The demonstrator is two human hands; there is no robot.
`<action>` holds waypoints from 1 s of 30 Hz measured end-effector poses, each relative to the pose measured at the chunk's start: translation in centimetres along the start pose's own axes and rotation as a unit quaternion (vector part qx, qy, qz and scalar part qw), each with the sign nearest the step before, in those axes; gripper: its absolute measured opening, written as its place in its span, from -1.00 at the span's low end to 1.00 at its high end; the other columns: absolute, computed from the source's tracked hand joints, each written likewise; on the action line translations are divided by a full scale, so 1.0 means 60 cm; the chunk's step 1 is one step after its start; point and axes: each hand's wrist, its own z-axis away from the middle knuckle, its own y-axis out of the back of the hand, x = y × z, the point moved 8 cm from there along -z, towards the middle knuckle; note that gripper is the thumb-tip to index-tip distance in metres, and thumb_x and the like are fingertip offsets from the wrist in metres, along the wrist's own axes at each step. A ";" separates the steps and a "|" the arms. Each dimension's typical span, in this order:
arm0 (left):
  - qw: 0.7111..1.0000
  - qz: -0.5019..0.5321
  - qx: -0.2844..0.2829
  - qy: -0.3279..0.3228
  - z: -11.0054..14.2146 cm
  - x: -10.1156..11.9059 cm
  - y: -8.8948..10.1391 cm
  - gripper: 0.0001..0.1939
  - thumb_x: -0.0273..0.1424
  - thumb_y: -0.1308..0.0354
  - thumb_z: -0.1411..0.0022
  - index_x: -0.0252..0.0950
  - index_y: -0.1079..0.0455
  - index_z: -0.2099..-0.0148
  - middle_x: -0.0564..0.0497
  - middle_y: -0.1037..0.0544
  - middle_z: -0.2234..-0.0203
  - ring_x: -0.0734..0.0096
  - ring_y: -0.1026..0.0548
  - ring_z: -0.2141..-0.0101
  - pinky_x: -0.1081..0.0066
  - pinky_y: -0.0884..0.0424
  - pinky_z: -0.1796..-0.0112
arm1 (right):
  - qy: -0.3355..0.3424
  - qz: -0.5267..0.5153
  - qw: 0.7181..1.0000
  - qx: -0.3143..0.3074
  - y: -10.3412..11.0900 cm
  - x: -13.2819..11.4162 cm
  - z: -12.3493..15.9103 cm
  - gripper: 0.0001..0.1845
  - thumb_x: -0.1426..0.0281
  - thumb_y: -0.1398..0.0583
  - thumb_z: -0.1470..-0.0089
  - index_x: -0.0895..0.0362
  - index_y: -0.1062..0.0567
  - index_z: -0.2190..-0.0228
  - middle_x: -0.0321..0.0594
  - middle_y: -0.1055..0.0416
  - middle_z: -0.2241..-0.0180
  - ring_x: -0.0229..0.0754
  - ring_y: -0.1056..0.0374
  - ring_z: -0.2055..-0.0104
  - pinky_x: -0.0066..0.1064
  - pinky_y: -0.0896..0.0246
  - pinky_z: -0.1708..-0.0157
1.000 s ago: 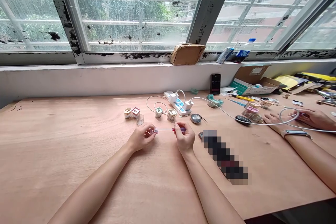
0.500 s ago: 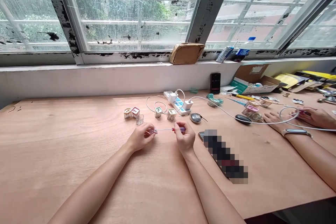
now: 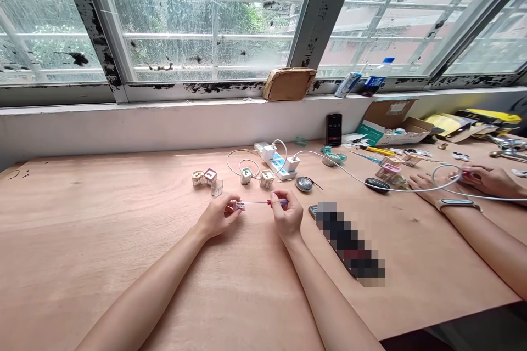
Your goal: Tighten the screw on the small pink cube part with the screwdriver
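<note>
My right hand [image 3: 288, 216] is closed around the handle of a screwdriver [image 3: 256, 203], which has a red collar and a thin metal shaft lying level and pointing left. The shaft's tip meets a small pale, partly clear plastic part [image 3: 239, 205] pinched in the fingers of my left hand [image 3: 218, 216]. Fingers cover much of that part, so its exact kind is hidden. Just beyond my left hand lies a clear plastic cover [image 3: 217, 187]. Small clear boxes with coloured frames stand behind it: a yellowish one [image 3: 197, 177] and a pink one [image 3: 209, 176].
A green-topped box [image 3: 246, 176] and another box [image 3: 266, 179] stand near a power strip [image 3: 284, 169] with white cables. A round tin [image 3: 304, 184] and a blurred-out phone [image 3: 348, 244] lie rightward. A co-worker's hands [image 3: 428, 186] work at right, near a black mouse [image 3: 377, 185].
The view has shifted slightly, so everything sits a little further left. Both my hands keep their holds with almost no visible movement; the co-worker's hands stay in about the same place.
</note>
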 end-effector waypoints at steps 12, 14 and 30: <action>1.000 0.017 -0.002 0.009 0.001 -0.002 -0.001 -0.74 -0.35 -0.14 -0.26 -0.27 -0.33 0.01 -0.04 -0.48 0.24 0.48 -0.50 0.26 0.51 -0.53 0.26 | 0.009 -0.010 1.000 0.001 0.000 -0.003 -0.001 -0.80 0.26 -0.20 -0.08 0.16 -0.43 0.41 -0.28 -0.39 0.50 -0.22 -0.41 0.50 -0.48 -0.27 0.52; 1.000 0.017 0.000 0.012 0.001 -0.003 -0.001 -0.74 -0.34 -0.14 -0.26 -0.28 -0.33 0.01 -0.05 -0.48 0.24 0.47 -0.51 0.26 0.51 -0.53 0.27 | 0.010 -0.009 1.000 0.002 0.001 -0.003 -0.001 -0.80 0.26 -0.20 -0.09 0.16 -0.43 0.41 -0.28 -0.38 0.50 -0.22 -0.41 0.50 -0.48 -0.26 0.52; 0.999 -0.025 -0.016 -0.035 0.001 0.014 -0.002 -0.86 -0.39 -0.12 -0.28 -0.29 -0.39 0.12 -0.06 -0.46 0.11 0.59 -0.45 0.34 0.63 -0.47 0.38 | 0.010 -0.005 1.000 0.001 0.002 -0.002 -0.002 -0.81 0.27 -0.20 -0.08 0.16 -0.43 0.41 -0.28 -0.38 0.51 -0.22 -0.41 0.50 -0.48 -0.26 0.51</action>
